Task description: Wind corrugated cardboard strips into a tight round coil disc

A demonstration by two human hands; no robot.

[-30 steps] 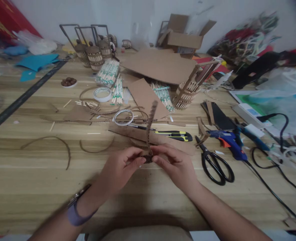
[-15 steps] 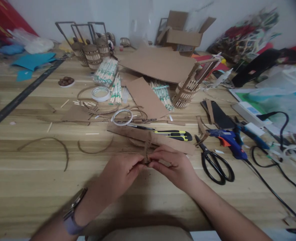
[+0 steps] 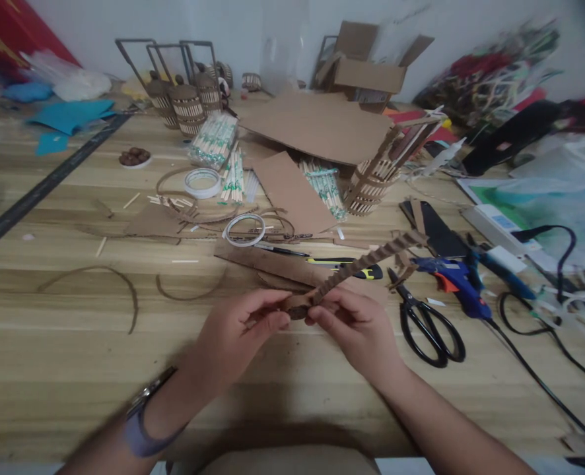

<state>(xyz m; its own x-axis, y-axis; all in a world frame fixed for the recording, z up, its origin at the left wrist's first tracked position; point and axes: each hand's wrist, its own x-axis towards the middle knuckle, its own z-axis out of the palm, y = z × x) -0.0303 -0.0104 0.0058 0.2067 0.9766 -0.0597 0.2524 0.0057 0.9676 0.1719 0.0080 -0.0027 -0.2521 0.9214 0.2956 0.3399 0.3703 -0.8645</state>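
Observation:
A ridged cardboard strip [image 3: 372,262] is pinched between my two hands, its near end bent into a small coil and its long free end slanting up to the right. My left hand [image 3: 245,333] grips the coiled end from the left, thumb and fingers pressed together. On the other side, my right hand [image 3: 356,326] pinches the strip where it leaves the coil. Just beyond the hands lie flat cardboard pieces [image 3: 263,262] and a yellow-and-black utility knife [image 3: 369,270], partly behind the strip.
Black scissors [image 3: 431,330] and a blue glue gun [image 3: 453,280] with its cable lie to the right. Tape rolls [image 3: 202,183], wrapped stick bundles [image 3: 213,140] and large cardboard [image 3: 322,125] are farther back. Curved strips [image 3: 134,300] lie left. Slatted lanterns [image 3: 187,109] stand at the back.
The strip's free end, earlier pointing up between my hands, now extends long to the upper right. A small coil now shows between my fingertips. The view has shifted slightly.

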